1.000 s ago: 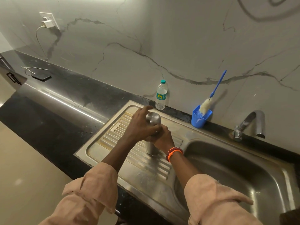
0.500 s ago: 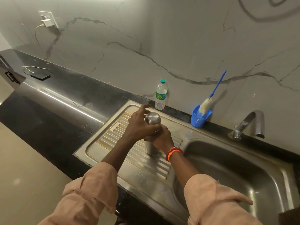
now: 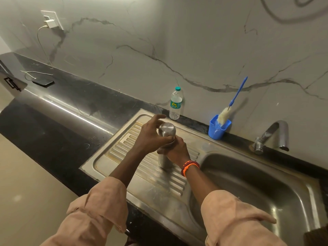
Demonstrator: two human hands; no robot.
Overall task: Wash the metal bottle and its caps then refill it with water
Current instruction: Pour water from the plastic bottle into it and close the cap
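1. Looking down, I see the black bench (image 3: 58, 132) running along a marbled wall, with a steel sink (image 3: 266, 189) set into it and the tap (image 3: 273, 134) at the basin's far right.
2. The bottle (image 3: 166, 158) stands upright on the ribbed drainboard (image 3: 124, 148), left of the basin.
3. My left hand (image 3: 150, 137) curls over the cap (image 3: 166, 129), thumb and fingers gripping its lower edge, index finger lifted.
4. My right hand (image 3: 177, 150) wraps round the bottle's body just under the cap, holding it firm.
5. A plastic bottle (image 3: 175, 103) stands against the wall; a blue cup (image 3: 217, 129) holds a brush (image 3: 234, 98). A phone (image 3: 43, 82) lies far left.
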